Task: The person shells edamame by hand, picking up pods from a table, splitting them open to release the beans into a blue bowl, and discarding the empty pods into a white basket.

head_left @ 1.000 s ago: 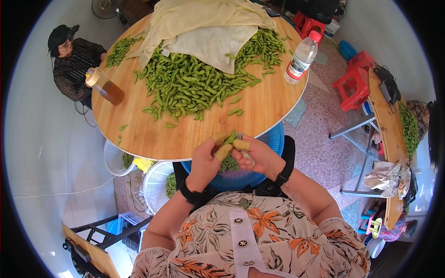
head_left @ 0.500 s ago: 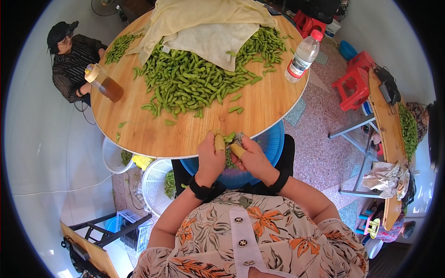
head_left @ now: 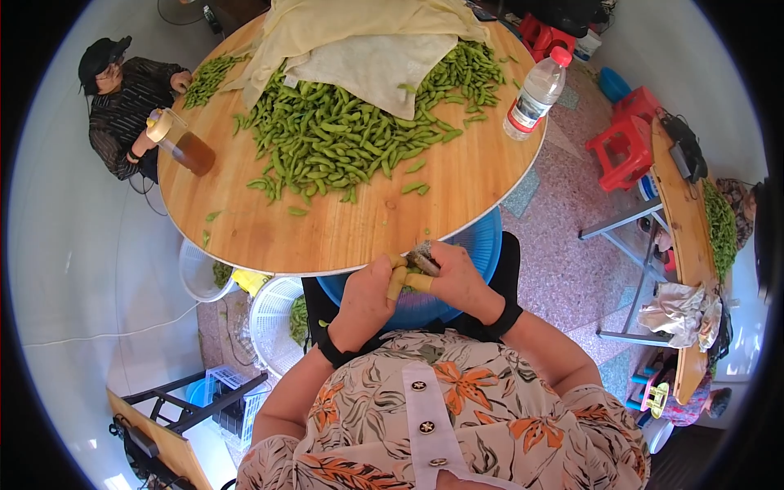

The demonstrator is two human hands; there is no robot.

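My hands meet just off the near edge of a round wooden table (head_left: 343, 233), above a blue basin (head_left: 490, 245). My left hand (head_left: 366, 298) is closed, its fingertips pinched together; what they hold is hidden. Tan covers wrap some fingers of both hands. In my right hand (head_left: 464, 282), closed too, is a small greyish, speckled thing (head_left: 422, 255) whose kind I cannot make out. Beyond them a big heap of green soybean pods (head_left: 343, 139) lies on the table, partly under pale cloths (head_left: 367, 69). A few loose pods (head_left: 415, 188) lie nearer me.
A bottle of brown liquid (head_left: 186, 147) stands at the table's left, a red-capped clear bottle (head_left: 535, 98) at its right. White baskets (head_left: 273, 322) sit on the floor at lower left. Another person (head_left: 126, 102) sits at the far left. Red stools (head_left: 625, 151) and a side table (head_left: 682, 245) are right.
Both hands have drawn slightly closer together and down. Green pods visible between my fingers before are now out of sight. The seated person's hand has come up to the table edge.
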